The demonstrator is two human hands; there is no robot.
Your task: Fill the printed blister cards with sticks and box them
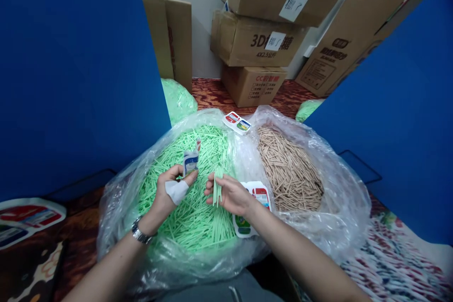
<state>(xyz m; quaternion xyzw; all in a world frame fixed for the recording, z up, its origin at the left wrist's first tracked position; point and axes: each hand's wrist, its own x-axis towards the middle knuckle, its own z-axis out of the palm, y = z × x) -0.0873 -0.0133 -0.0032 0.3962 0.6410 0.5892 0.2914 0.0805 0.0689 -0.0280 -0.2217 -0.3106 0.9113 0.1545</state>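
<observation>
My left hand (173, 188), with a white wrap around the thumb base and a watch (140, 231) on the wrist, pinches a small printed packet (190, 161) with blue and red on it. In my right hand (230, 193) is a small bunch of pale green sticks (217, 188), held nearly upright between thumb and fingers. Both hands are above a clear plastic bag (116, 203) filled with loose green sticks (198, 226). Under my right forearm lies a white printed card (262, 193), partly hidden, between the green sticks and a heap of brown sticks (288, 170).
Another printed card (237, 122) lies on the plastic at the back. Blue panels (78, 80) stand left and right. Stacked cardboard boxes (258, 40) are behind. A pile of small packets (399, 259) is at lower right, and a large card (30, 219) at left.
</observation>
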